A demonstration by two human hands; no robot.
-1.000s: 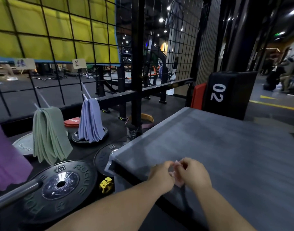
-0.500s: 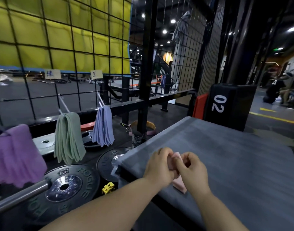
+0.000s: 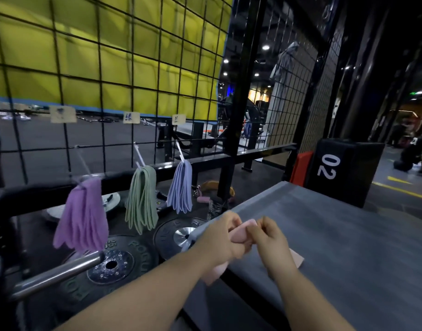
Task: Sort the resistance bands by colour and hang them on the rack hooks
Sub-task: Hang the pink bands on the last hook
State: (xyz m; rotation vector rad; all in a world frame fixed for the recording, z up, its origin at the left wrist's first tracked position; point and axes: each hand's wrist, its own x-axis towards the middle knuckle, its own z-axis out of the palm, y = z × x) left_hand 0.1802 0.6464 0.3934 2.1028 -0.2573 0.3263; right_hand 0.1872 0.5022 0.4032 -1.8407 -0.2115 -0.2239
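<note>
Both hands meet over the near-left corner of the grey matte desk [image 3: 348, 235]. The left hand [image 3: 225, 237] and the right hand [image 3: 269, 240] each curl their fingers around one pale pink fabric resistance band [image 3: 241, 231], pinching it between them just above the surface. One end of the band droops off the near edge under the left wrist, and a flat pink corner shows on the desk beside the right wrist (whether that is the same band or another, I cannot tell).

The step in hand looks like gathering the pink band into a neat loop before hanging. To do it well, I would line the edges up flat, without a twist, so the fold makes one clean eye. A thumb kept on the fold should stop the layers slipping apart on the way left.

On the black wire-grid rack [image 3: 244, 91] to the left, three bundles hang from thin white hooks [image 3: 138, 154]. Purple bands [image 3: 82, 220] are leftmost, sage-green bands [image 3: 141, 199] hang in the middle and lavender-blue bands [image 3: 181, 192] on the right, each under a small paper tag [image 3: 131, 117]. Pink matches none of them, so it likely needs its own hook, and no free hook is plainly visible. The reach crosses black weight plates [image 3: 109, 263] and a steel barbell sleeve [image 3: 57, 273], so lifting the trailing end clear first seems wise.
</note>
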